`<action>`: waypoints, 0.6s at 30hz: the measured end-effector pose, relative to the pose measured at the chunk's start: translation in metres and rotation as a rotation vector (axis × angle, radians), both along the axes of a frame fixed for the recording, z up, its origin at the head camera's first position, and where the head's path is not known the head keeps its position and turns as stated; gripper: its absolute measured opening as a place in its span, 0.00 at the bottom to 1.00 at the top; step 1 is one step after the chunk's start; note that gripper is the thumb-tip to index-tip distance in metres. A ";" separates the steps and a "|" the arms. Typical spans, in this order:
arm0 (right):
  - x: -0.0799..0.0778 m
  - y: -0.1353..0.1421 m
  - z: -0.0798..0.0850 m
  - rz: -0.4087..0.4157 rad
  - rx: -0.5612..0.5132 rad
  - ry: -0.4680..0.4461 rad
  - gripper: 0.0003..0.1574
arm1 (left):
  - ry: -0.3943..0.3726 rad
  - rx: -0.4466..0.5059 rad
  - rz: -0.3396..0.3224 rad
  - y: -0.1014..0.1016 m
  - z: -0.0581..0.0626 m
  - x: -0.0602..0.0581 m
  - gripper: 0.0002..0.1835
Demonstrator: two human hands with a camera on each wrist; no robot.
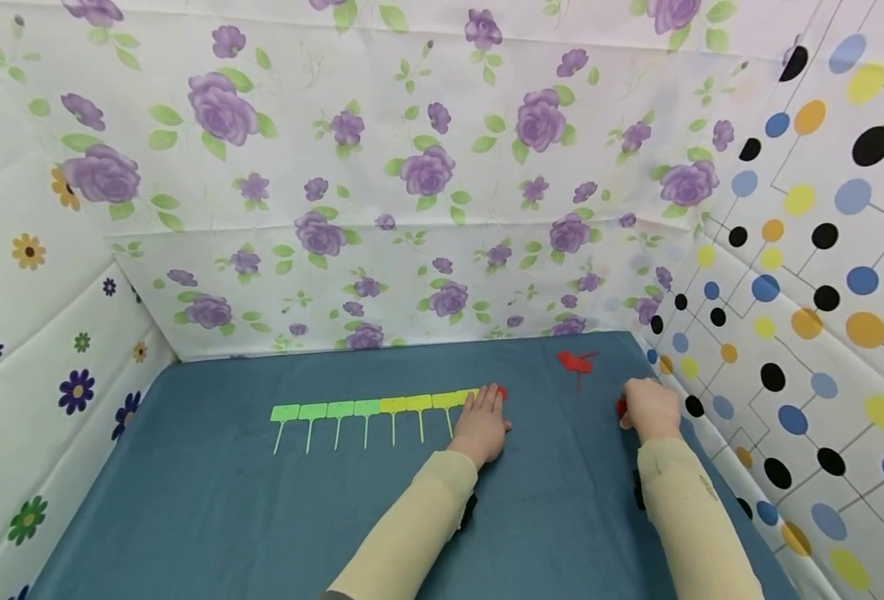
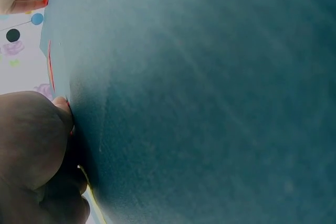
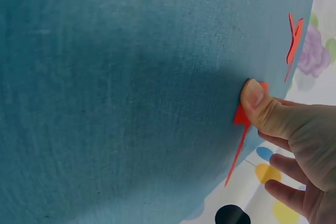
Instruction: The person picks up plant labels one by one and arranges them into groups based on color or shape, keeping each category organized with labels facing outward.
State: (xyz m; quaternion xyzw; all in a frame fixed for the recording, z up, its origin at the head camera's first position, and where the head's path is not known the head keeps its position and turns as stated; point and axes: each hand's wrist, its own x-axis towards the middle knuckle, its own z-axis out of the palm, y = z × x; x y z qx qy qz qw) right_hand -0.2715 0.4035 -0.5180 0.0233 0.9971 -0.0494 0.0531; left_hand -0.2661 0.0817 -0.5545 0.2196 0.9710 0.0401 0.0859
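Note:
A row of flat T-shaped tags with thin tails lies on the blue cloth, green tags (image 1: 313,411) at the left and yellow tags (image 1: 419,403) at the right. Over the row's right end rests my left hand (image 1: 481,427), palm down with fingers stretched, hiding part of the last tags. Some red (image 1: 502,392) shows by its fingertips. My right hand (image 1: 651,407) pinches a red tag (image 3: 241,115) between thumb and forefinger near the cloth's right side, its tail hanging free in the right wrist view. Farther back lies a small heap of red tags (image 1: 575,362).
The blue cloth (image 1: 209,500) covers the work surface. A purple-flowered sheet (image 1: 382,275) stands behind it, a dotted sheet (image 1: 801,392) to the right and a daisy-patterned sheet (image 1: 37,400) to the left. The right forearm is close to the dotted sheet.

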 end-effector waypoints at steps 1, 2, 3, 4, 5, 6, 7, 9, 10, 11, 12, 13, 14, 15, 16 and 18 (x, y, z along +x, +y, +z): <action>0.000 0.000 0.000 -0.003 -0.003 -0.002 0.16 | 0.002 -0.001 -0.002 -0.001 0.001 0.000 0.35; 0.000 0.001 0.001 -0.008 -0.007 -0.006 0.16 | 0.010 -0.005 -0.004 -0.002 0.002 0.001 0.34; 0.000 0.001 0.001 -0.014 -0.008 -0.010 0.16 | 0.017 -0.008 -0.005 -0.002 0.003 0.001 0.34; 0.001 0.001 0.001 -0.020 -0.005 -0.016 0.15 | 0.026 -0.007 -0.007 -0.003 0.003 0.001 0.34; 0.001 0.000 0.001 -0.024 0.002 -0.021 0.15 | 0.025 -0.007 -0.009 -0.003 0.002 0.001 0.34; 0.000 0.000 0.001 -0.024 0.014 -0.026 0.16 | 0.023 -0.006 -0.009 -0.003 0.001 0.000 0.34; 0.000 -0.001 0.002 -0.022 0.027 -0.027 0.16 | 0.014 -0.003 -0.008 -0.002 0.000 -0.001 0.34; 0.000 -0.003 0.003 -0.003 0.057 -0.020 0.16 | 0.001 0.004 -0.002 -0.001 -0.004 -0.003 0.35; -0.001 -0.005 0.003 0.008 0.076 -0.015 0.17 | -0.004 0.007 0.000 -0.001 -0.006 -0.004 0.35; -0.001 -0.006 0.005 0.019 0.092 -0.009 0.17 | -0.012 0.009 0.004 0.000 -0.008 -0.005 0.35; -0.002 -0.007 0.006 0.026 0.106 -0.006 0.17 | -0.019 0.012 0.009 0.001 -0.009 -0.005 0.35; -0.002 -0.008 0.007 0.030 0.114 -0.004 0.17 | -0.028 0.013 0.012 0.001 -0.010 -0.006 0.36; -0.003 -0.008 0.009 0.031 0.120 -0.007 0.17 | -0.021 0.010 0.014 0.001 -0.010 -0.005 0.35; -0.003 -0.008 0.010 0.025 0.119 -0.018 0.17 | -0.024 0.007 0.014 0.001 -0.009 -0.005 0.36; -0.004 -0.008 0.011 0.018 0.117 -0.029 0.17 | -0.025 0.007 0.013 0.001 -0.008 -0.004 0.35; -0.004 -0.005 0.013 -0.002 0.100 -0.046 0.16 | -0.007 -0.003 0.009 0.001 -0.005 -0.002 0.35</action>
